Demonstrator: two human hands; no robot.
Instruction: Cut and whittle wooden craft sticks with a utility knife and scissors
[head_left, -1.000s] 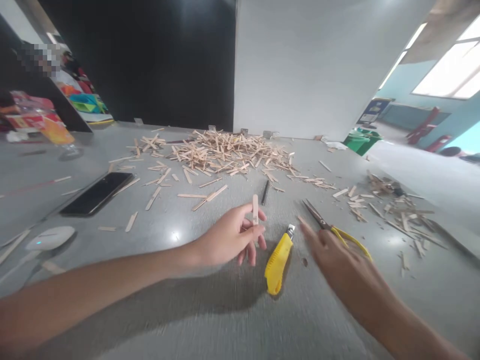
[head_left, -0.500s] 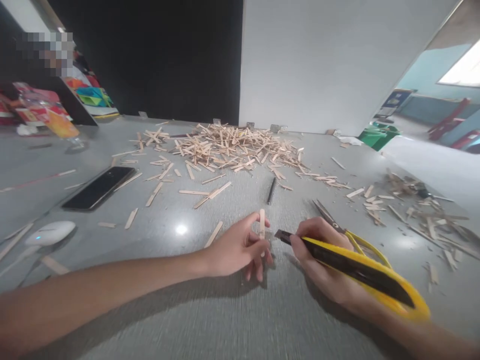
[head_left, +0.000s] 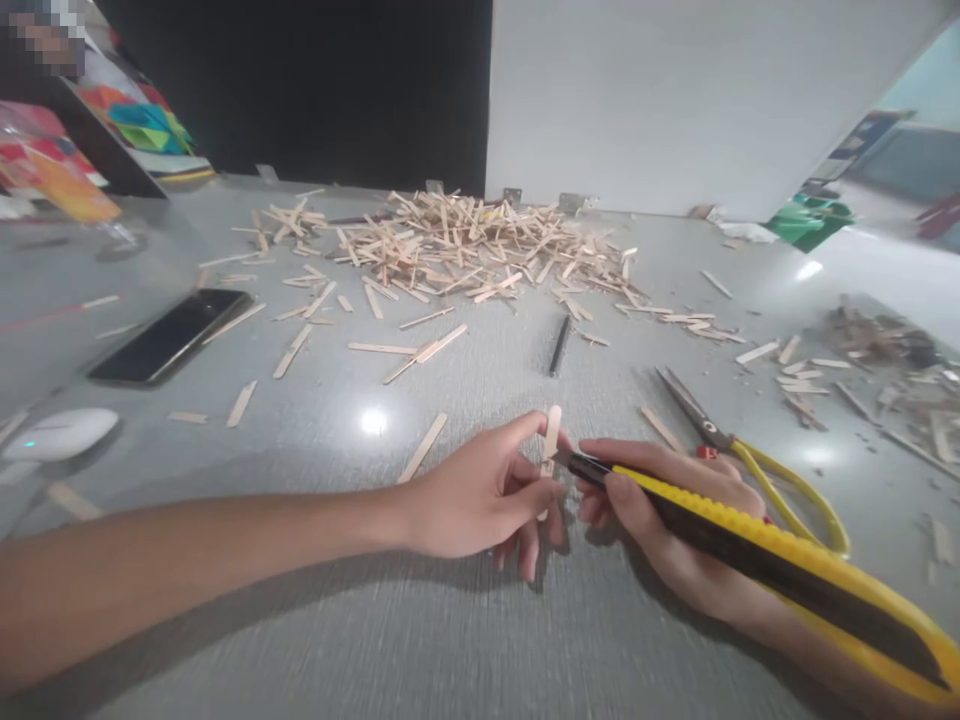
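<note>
My left hand (head_left: 491, 490) pinches a small wooden craft stick (head_left: 553, 432), held upright just above the table. In my right hand (head_left: 675, 530) is a yellow and black utility knife (head_left: 780, 560), its tip pointing left. The knife's short blade meets the stick's right edge near its middle, where a small nick or mark shows. Beyond my right hand lie scissors (head_left: 780, 490) with yellow handles, partly hidden by the fingers. A loose craft stick (head_left: 424, 447) rests behind my left wrist.
A heap of craft sticks (head_left: 465, 240) spreads along the back against a black and white panel. A dark pen-like rod (head_left: 559, 346) lies mid-table. To the left are a phone (head_left: 171, 336) and a white mouse (head_left: 64, 435); wood scraps (head_left: 885, 340) litter the right.
The knife has come left relative to my left hand, and its blade now reaches the stick. The whole view has shifted, with the table's things appearing higher.
</note>
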